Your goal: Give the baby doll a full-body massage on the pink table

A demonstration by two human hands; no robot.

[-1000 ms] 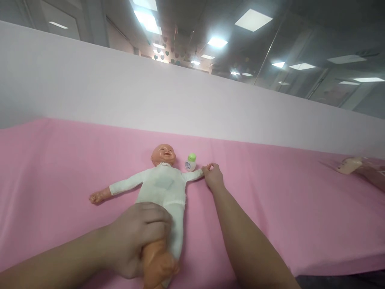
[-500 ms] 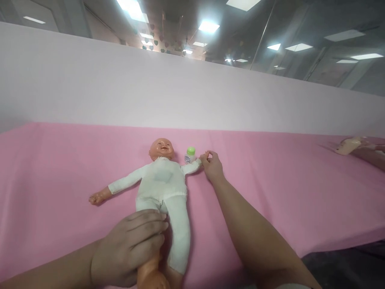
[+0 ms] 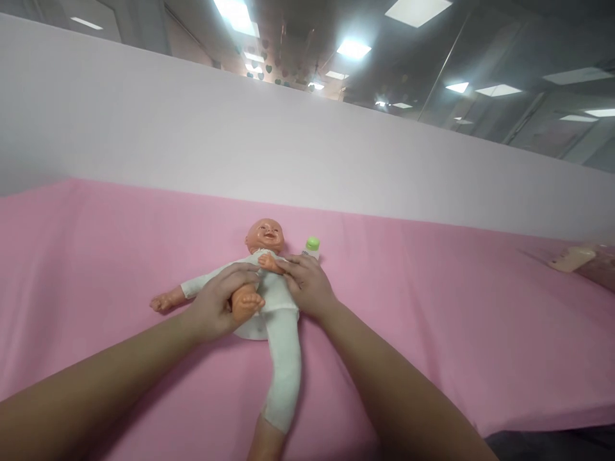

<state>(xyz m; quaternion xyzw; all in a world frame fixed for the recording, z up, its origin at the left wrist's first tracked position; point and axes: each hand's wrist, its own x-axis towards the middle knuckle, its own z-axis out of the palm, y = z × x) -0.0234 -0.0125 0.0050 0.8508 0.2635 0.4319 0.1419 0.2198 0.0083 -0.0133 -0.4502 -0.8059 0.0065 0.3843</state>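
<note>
A baby doll (image 3: 282,298) with a white cloth body and hard orange-tan head, hands and feet lies face up, its head away from me. My left hand (image 3: 221,304) is closed around one of its lower legs, bent up so that the foot is over the belly. My right hand (image 3: 310,285) grips the doll's arm on the right near its hand, folded across the chest. The doll's other arm stretches out to the left, and its other leg lies straight towards me. Just behind my right hand stands a small bottle (image 3: 312,244) with a green cap, its lower part hidden.
A pink sheet (image 3: 408,333) covers the table. Behind it runs a low white wall (image 3: 202,141) with glass panels above. At the far right, a part of another doll (image 3: 573,258) lies on the sheet, blurred.
My left hand has lifted the doll's leg and folded it up over the belly. My right hand has brought the doll's arm inward across the chest. The view has shifted slightly.
</note>
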